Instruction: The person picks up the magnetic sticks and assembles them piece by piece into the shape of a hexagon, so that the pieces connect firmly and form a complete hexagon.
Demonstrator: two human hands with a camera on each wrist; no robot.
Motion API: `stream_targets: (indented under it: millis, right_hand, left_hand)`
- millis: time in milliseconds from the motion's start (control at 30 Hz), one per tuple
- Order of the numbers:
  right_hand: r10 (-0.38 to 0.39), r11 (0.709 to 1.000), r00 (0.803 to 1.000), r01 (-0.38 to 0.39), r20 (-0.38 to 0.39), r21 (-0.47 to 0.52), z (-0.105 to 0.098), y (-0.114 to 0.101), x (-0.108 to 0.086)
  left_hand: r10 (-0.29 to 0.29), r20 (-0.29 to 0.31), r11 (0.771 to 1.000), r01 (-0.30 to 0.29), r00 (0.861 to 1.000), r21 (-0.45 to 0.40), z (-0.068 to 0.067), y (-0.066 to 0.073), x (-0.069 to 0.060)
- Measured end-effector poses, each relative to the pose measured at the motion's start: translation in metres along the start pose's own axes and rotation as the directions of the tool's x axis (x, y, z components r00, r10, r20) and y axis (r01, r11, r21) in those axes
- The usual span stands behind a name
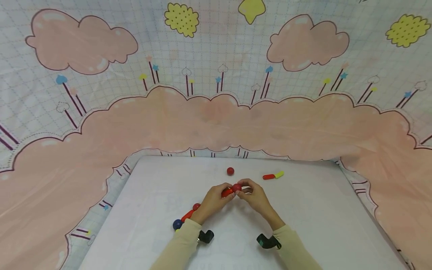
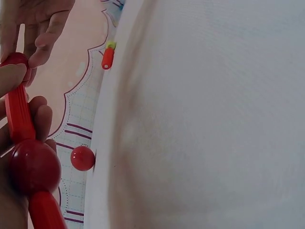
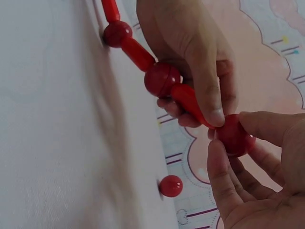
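A chain of red balls and red rods runs through the left hand (image 3: 190, 43); its fingers curl round the end rod (image 3: 188, 101) in the right wrist view. The right hand (image 1: 254, 195) pinches a red ball (image 3: 235, 135) between thumb and fingers, and that ball touches the rod's end. In the head view the chain's lower part, with a red ball (image 1: 196, 206), a red rod (image 1: 187, 215) and a blue ball (image 1: 177, 224), lies left of the left forearm, which hides some of it.
On the white table (image 1: 155, 180), a loose red ball (image 1: 230, 171) lies beyond the hands. Farther right is a red rod (image 1: 269, 176) joined end to end with a yellow-green piece (image 1: 279, 174). A patterned cloth hangs behind the table.
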State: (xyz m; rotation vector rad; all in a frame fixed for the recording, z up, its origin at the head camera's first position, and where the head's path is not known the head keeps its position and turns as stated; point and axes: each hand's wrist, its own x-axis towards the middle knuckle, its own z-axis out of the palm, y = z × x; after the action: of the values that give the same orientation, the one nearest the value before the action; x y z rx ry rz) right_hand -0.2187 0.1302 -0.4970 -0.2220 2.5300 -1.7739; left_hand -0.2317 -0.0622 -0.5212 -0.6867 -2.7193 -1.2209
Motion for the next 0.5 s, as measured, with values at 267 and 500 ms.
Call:
stream_targets:
  millis: [267,500]
  right_hand:
    - [0.004,0.999,0.999,-0.003,0.036,-0.035,-0.006,0.004,0.000]
    - [0.006,0.997,1.000,-0.004,0.021,-0.076,-0.020,0.008,0.003]
  left_hand:
    - [-0.019,0.034,1.000,0.018,0.999,0.010,0.002,-0.001,-0.001]
    - [-0.074,0.093,0.997,0.072,0.993,0.023,0.002,-0.003,-0.003]
